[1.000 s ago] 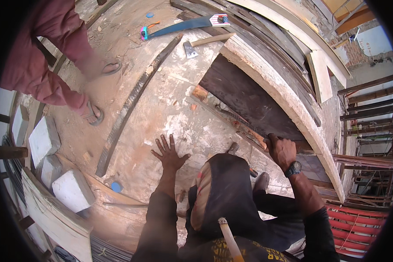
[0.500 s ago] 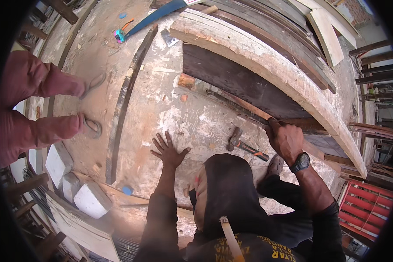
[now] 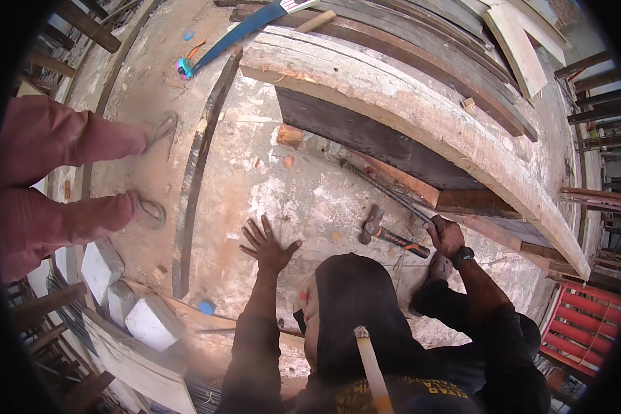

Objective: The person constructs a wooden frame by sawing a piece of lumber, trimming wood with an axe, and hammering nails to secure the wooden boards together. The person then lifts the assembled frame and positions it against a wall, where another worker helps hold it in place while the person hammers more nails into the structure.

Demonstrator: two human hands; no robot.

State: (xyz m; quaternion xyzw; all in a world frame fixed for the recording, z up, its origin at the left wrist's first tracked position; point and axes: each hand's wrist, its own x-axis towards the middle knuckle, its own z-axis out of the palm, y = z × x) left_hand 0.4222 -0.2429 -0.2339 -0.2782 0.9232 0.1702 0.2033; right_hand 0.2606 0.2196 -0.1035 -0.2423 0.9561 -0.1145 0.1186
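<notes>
My left hand (image 3: 270, 252) lies flat on the dusty, paint-stained floor with its fingers spread. My right hand (image 3: 447, 237), with a dark watch on the wrist, is closed around the near end of a thin ribbed steel bar (image 3: 393, 193). This bar slants away to the far left, low along the inner side of a wooden frame. The frame's long, rough top plank (image 3: 393, 103) stands over a dark panel (image 3: 372, 141). Just left of my right hand, a hammer (image 3: 392, 235) with a black and orange handle rests on the floor.
At left stand a co-worker's legs (image 3: 69, 207) in reddish trousers. A handsaw (image 3: 238, 34) and tape measure (image 3: 184, 67) lie far left, beside a dark timber strip (image 3: 199, 165). White blocks (image 3: 152, 321) sit near left, stacked boards (image 3: 421, 62) beyond the frame, a red grating (image 3: 586, 321) at right.
My right hand has come nearer, still holding the bar, which has shifted away from the frame's edge. The top plank's far end has slid left over a metal plate. My left hand stays put.
</notes>
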